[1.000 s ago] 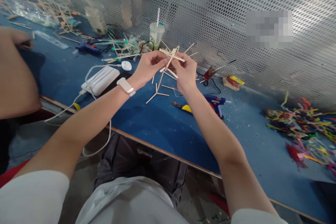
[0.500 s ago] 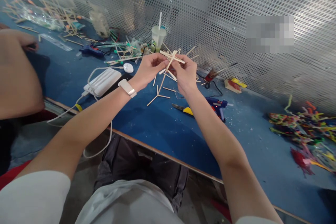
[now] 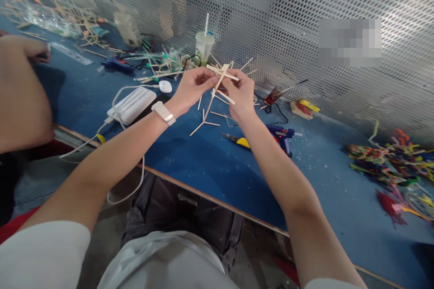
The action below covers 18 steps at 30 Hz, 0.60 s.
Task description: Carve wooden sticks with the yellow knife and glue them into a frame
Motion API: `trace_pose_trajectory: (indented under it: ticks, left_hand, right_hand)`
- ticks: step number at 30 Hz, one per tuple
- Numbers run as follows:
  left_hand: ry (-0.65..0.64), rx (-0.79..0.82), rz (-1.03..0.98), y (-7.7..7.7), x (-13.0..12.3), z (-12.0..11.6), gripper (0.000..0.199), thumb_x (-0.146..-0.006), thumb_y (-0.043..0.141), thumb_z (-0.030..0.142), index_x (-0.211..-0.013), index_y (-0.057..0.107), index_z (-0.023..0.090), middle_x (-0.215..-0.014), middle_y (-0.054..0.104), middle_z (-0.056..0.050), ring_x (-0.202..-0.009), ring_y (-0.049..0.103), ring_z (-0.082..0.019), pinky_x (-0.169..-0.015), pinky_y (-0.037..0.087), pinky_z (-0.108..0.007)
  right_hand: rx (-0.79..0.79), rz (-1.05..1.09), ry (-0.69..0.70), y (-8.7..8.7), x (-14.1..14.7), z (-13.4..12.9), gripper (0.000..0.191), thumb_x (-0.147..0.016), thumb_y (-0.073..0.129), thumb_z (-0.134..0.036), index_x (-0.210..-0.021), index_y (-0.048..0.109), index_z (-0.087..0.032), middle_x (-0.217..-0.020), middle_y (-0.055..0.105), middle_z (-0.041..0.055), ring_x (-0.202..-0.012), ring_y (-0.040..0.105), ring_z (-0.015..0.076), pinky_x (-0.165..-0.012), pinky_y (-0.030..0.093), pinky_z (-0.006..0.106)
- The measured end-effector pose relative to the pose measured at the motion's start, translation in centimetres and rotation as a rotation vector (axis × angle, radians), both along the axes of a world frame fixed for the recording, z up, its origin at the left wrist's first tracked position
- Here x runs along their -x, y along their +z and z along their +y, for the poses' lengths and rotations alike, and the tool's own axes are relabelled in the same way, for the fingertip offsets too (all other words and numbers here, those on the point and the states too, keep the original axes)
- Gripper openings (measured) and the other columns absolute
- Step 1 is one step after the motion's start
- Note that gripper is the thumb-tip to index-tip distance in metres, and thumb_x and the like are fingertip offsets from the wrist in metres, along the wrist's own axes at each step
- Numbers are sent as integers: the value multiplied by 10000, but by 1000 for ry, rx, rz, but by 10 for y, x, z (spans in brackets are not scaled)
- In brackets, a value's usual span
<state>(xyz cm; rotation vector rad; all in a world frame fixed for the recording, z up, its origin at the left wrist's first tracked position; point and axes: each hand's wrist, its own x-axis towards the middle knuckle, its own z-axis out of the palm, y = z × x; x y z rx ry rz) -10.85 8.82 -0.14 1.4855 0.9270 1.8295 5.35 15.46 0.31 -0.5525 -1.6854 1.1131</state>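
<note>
Both my hands grip a frame of joined thin wooden sticks (image 3: 223,75), raised above the blue table. My left hand (image 3: 196,86), with a white watch band (image 3: 163,113) on its wrist, pinches it from the left. From the right, my right hand (image 3: 240,92) is closed on the same frame, its fingertips partly hidden behind the crossed sticks. Below them a three-armed stick piece (image 3: 204,122) shows against the table. A yellow utility knife (image 3: 241,142) lies under my right forearm, beside a blue glue gun (image 3: 283,134).
A white power bank (image 3: 132,104) with a cable lies left of my hands. Behind them stands a cup with a straw (image 3: 204,46) against the perforated metal panel. Colourful pipe cleaners (image 3: 389,162) are heaped at right. Another person's arm (image 3: 23,95) rests at far left.
The stick frame has shifted slightly in my hands, and a lower stick now slants across in front of my right palm. Both hands stay almost in place.
</note>
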Motion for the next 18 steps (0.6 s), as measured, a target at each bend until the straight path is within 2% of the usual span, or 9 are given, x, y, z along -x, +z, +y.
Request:
trace_pose_trajectory:
  ticks: [4,9,18]
  left_hand:
    - [-22,-9,-30,-1,0,1,293,-925,981,411,-867,792,194,-881,800,-35,-778,710,-112,-726,577,-235]
    - [9,11,9,-1,1,1,304,-925,974,426,-865,778,202,-877,805,-36,-793,720,-129,-747,594,-250]
    - [49,16,19,-5,1,5,311,-937,976,411,-885,761,192,-880,781,-38,-817,732,-137,-777,604,-272]
  right_hand:
    - [18,29,16,0,1,-2,214,-978,831,-493,-1103,779,-326,-1038,846,22,-1063,861,297,-952,738,547]
    - [34,70,47,-1,1,-1,215,-943,866,-486,-1053,782,-321,-1019,858,26,-1036,864,294,-963,743,535]
    - [32,16,26,-1,-1,1,400,-931,896,-675,-1058,774,-315,-1049,853,52,-1001,849,298,-930,754,536]
